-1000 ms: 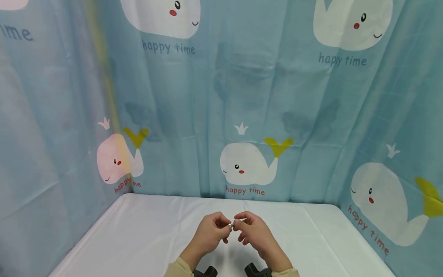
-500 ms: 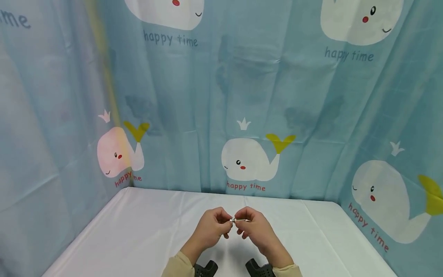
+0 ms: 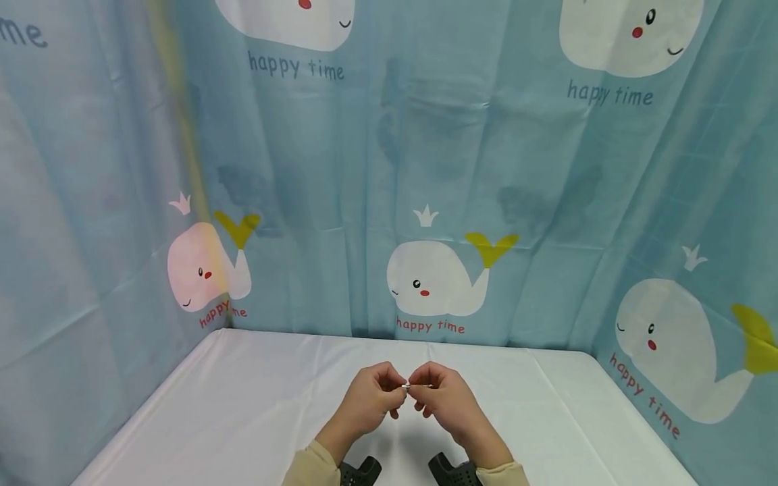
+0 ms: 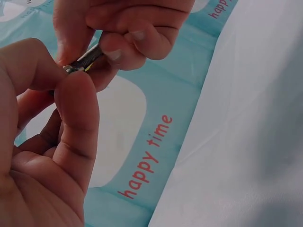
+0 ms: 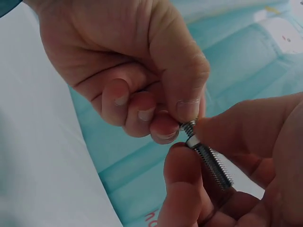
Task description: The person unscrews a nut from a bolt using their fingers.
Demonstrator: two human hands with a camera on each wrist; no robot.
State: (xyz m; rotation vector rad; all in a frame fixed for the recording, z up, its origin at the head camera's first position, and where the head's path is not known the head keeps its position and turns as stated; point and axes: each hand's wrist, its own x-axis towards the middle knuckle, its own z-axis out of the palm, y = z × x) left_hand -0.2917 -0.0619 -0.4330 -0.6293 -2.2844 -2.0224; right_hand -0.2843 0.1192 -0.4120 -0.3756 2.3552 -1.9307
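Pinching the same metal bolt (image 5: pixel 215 165) from opposite sides, the left hand (image 3: pixel 369 401) and the right hand (image 3: pixel 446 398) meet above a white tablecloth (image 3: pixel 243 412). The bolt is up in the fingers, between the two hands, and its shaft shows a long run of thread. In the right wrist view, the left thumb (image 5: pixel 182 80) and a curled finger hold one tip of the bolt. The right hand grips it just beside them, its fingertips about a shiny ring (image 5: pixel 193 141) on the shaft, while the long threaded part points back under the right palm. The left hand's other fingers curl inward. From the head camera, only a small glint of metal shows between the fingertips.

Both forearms come up from the lower edge in beige sleeves (image 3: pixel 313 466), and a black device (image 3: pixel 361 471) sits under each wrist. Behind the table hangs a light blue curtain (image 3: pixel 425 148) with folds, printed with white whales (image 3: pixel 428 277) with yellow tails, small crowns and the words "happy time". Soft shadows fall on the cloth below the hands.
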